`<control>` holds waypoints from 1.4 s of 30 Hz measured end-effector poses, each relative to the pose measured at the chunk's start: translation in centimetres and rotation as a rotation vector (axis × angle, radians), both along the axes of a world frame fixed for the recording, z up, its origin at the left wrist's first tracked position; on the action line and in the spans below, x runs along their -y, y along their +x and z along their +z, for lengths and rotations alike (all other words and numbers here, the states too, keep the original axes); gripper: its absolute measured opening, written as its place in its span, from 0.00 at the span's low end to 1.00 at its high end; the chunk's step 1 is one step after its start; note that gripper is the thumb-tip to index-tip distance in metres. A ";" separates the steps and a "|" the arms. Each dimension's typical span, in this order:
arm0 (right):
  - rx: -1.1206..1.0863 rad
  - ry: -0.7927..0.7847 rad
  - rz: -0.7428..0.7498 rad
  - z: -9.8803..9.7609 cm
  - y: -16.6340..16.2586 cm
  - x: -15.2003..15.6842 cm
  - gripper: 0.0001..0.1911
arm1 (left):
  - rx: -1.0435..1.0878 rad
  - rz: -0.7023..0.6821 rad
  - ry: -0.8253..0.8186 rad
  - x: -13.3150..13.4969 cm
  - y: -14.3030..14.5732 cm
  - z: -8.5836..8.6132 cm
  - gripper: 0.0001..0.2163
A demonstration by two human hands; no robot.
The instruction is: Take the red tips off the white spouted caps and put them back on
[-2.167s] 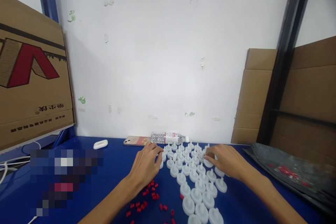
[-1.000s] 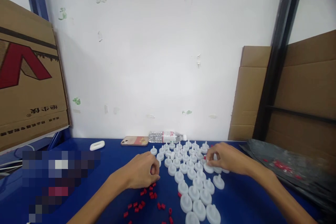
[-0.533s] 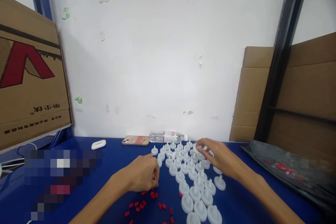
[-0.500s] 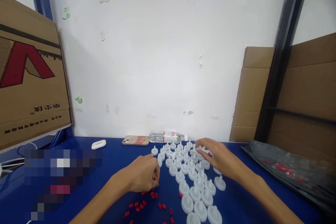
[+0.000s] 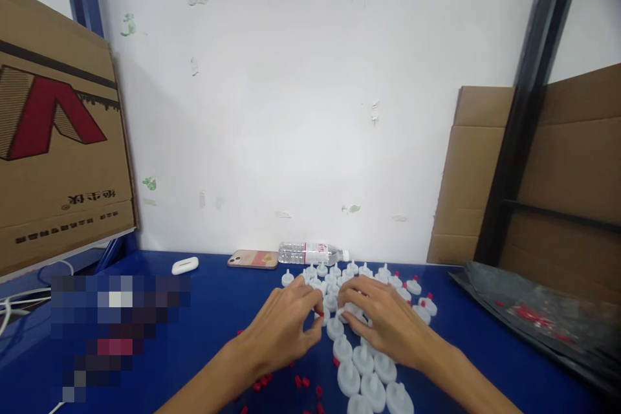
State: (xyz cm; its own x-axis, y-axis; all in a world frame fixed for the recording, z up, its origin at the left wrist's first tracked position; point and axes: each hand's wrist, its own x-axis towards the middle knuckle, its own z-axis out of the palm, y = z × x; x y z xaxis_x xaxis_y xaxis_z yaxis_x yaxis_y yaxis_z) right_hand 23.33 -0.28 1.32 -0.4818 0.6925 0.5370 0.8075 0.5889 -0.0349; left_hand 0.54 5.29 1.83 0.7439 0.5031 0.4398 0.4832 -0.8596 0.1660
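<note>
"If the gap between the hands is the middle of the dial, what lies nearest?"

"Loose red caps [image 5: 305, 382] scattered at 7 o'clock, some behind the left arm, and white discs [image 5: 373, 392] standing nozzle-up at 5, on the blue counter [image 5: 213, 297]."

"And the hands?"

"The left hand [image 5: 286, 323] is narrow, thumb and fingers holding one red cap [image 5: 319, 314] at their tips, just short of the middle. The right hand [image 5: 383, 317] is half curled over the discs, facing it; its fingers hide whether it grips one."

"What's beyond?"

"At 3, a dark bag [image 5: 485, 291] with red bits; between 2 and 3, capped discs [image 5: 428, 305], red on their nozzles. More bare discs run on towards 12."

"And farthest?"

"A white case [image 5: 185, 265] at 10, a phone [image 5: 253, 259] near 11, then a bottle [image 5: 313, 253] on its side nearer 12, by the wall [image 5: 286, 110]."
</note>
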 end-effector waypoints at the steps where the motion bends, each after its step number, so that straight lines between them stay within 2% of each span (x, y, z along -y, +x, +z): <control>1: -0.003 -0.008 0.008 0.0 -0.3 0.1 0.08 | 0.016 -0.012 0.014 0.1 0.2 -0.3 0.04; 6: -0.019 0.007 0.036 0.1 -1.0 0.5 0.08 | 0.066 -0.070 0.060 0.3 0.5 -1.4 0.01; 9: -0.023 0.019 0.043 0.2 -1.1 0.7 0.07 | 0.081 -0.090 0.065 0.2 0.5 -1.8 0.03; 14: -0.007 0.039 0.040 0.3 -1.1 0.7 0.05 | 0.123 -0.150 0.081 0.1 0.6 -1.9 0.07; 20: 0.004 0.083 0.053 0.1 -1.1 0.8 0.04 | 0.237 -0.117 0.012 0.6 1.0 -1.8 0.03; 22: 0.002 0.099 0.054 0.3 -1.1 0.8 0.05 | 0.315 -0.105 -0.083 0.8 1.2 -1.5 0.03; 27: 0.033 0.202 0.086 0.5 -1.1 1.0 0.09 | 0.462 -0.015 -0.442 0.9 1.2 -0.5 0.22; 30: 0.034 0.249 0.133 0.1 -1.3 1.1 0.11 | 0.506 -0.107 -0.726 0.7 1.2 -0.1 0.28; 33: -0.003 0.285 0.186 -0.3 -1.5 1.1 0.12 | 0.509 -0.304 -0.994 0.6 1.2 0.0 0.24; 35: -0.010 0.290 0.207 -0.6 -1.6 1.2 0.12 | 0.502 -0.384 -1.082 0.5 1.2 0.0 0.18; 42: -0.035 0.266 0.256 -0.3 -2.0 1.5 0.15 | 0.465 -0.376 -1.181 0.6 0.8 0.4 0.12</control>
State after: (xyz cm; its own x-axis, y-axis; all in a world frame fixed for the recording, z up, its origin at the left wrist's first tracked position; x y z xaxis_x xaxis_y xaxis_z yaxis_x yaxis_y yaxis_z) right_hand 21.31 -1.79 0.98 -0.5997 0.3853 0.7014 0.6335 0.7640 0.1220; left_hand 1.30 4.74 2.19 0.8213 0.5549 0.1324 -0.0561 -0.1525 0.9867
